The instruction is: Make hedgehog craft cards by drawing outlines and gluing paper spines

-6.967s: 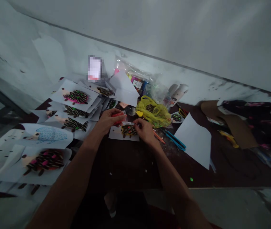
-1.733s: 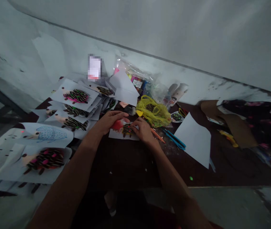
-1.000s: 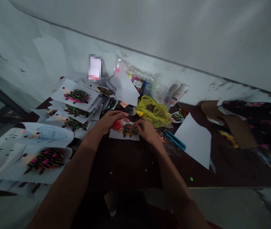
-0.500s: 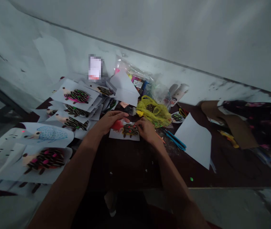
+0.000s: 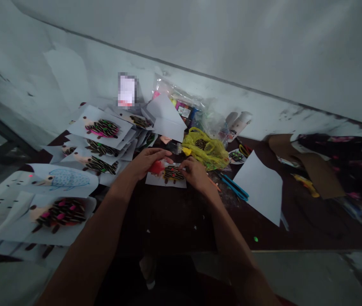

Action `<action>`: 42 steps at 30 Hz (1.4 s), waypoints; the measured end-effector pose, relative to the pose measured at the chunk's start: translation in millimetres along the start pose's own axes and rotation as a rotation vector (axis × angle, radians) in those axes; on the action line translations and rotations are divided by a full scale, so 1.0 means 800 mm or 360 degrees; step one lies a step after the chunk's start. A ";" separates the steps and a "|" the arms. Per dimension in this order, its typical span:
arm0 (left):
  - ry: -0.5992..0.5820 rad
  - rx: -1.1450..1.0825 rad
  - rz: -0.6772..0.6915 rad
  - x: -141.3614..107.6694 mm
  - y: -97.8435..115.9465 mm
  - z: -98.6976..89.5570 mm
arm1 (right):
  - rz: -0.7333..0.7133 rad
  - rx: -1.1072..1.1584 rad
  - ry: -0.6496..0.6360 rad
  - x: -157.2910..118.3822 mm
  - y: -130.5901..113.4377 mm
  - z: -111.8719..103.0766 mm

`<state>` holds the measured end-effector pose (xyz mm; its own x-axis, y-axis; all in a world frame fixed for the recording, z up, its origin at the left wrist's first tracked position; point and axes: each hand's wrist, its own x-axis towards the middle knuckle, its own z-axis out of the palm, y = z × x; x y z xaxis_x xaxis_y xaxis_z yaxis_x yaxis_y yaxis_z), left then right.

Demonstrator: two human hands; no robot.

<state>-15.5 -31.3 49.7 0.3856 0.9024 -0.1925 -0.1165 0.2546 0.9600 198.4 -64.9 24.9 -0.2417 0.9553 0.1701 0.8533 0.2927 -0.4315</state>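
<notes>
Hedgehog craft (image 5: pixel 173 173) on dark table (image 5: pixel 168 225)

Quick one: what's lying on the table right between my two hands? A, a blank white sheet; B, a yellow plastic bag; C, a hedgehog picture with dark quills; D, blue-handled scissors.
C. The hedgehog picture with dark quills lies on a white sheet between the left hand and the right hand.

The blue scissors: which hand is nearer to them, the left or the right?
Right. The right hand is to the left of the blue scissors, not touching them; the left hand is farther left, past the right hand.
</notes>
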 end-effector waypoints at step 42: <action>-0.0063 0.0035 -0.0013 0.008 -0.010 -0.003 | 0.0010 0.0176 -0.0023 0.002 0.000 0.001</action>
<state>-14.2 -27.1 40.5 0.4225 0.8856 -0.1927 -0.0930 0.2538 0.9628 197.5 -63.3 24.5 -0.2436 0.9575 0.1545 0.7990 0.2885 -0.5276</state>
